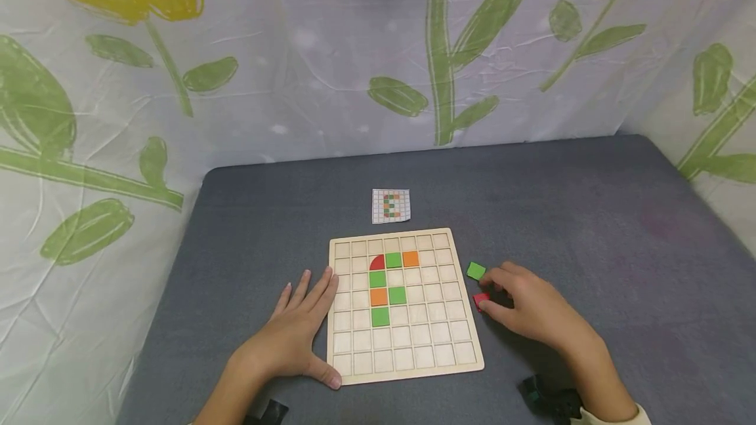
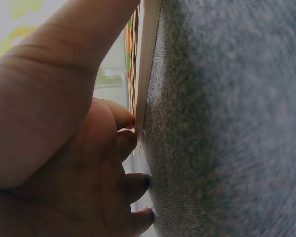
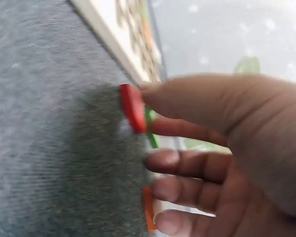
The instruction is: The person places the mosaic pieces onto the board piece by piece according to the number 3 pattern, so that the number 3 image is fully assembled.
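My left hand (image 1: 289, 336) lies with fingers spread at the left edge of the wooden grid board (image 1: 413, 354), its thumb at the lower left corner. Green, orange and red tiles sit in the board's cells, among them a red rounded tile (image 1: 377, 263) at the upper left. Right of the board, my right hand (image 1: 528, 303) has its thumb and index finger at a small red tile (image 3: 132, 107), seemingly pinching it by its edges. A loose green tile (image 1: 476, 271) lies just beyond the index finger. In the right wrist view, an orange tile (image 3: 148, 208) shows by the lower fingers.
A small pattern card (image 1: 391, 206) with a coloured grid lies behind the board. The dark grey table (image 1: 266, 235) meets a flower-printed cloth (image 1: 307, 84) at the back and sides.
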### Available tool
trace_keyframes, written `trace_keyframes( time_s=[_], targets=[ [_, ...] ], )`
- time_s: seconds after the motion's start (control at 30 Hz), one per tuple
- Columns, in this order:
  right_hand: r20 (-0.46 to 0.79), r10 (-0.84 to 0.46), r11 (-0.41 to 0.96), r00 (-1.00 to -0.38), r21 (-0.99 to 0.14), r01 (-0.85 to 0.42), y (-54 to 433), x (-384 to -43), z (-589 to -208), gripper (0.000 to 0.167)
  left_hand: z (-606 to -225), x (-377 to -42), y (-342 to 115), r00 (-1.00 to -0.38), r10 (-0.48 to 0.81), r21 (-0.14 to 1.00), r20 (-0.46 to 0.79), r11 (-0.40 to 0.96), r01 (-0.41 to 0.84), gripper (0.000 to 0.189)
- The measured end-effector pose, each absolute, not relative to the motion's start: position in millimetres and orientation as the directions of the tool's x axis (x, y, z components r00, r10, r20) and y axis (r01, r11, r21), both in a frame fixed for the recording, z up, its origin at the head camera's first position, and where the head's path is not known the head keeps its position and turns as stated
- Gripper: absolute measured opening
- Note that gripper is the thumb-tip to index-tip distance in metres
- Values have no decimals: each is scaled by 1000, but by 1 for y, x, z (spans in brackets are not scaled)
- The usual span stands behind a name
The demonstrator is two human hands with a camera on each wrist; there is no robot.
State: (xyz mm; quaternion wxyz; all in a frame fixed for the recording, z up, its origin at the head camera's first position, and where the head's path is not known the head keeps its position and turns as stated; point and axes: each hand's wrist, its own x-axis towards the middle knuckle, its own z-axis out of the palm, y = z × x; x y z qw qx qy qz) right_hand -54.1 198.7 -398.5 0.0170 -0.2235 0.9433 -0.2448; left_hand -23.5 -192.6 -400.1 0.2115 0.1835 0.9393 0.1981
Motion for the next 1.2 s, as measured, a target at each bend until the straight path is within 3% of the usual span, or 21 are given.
trace_keyframes(
  time_s=[0.27, 0.63, 1.2],
  targets=[
    [48, -457, 778, -888, -464, -425, 202, -55, -395, 26, -399, -23, -192, -842, 427, 443, -331, 858, 261, 156],
    [96, -475, 757, -875, -461, -462, 195, -54, -402, 17, -398, -23, -190, -841, 428, 445, -331, 856, 261, 155],
    [133, -499, 732, -856, -464, -498, 194, -53, -403, 22, -400, -23, -191, -844, 421, 432, -333, 864, 260, 156]
  ],
)
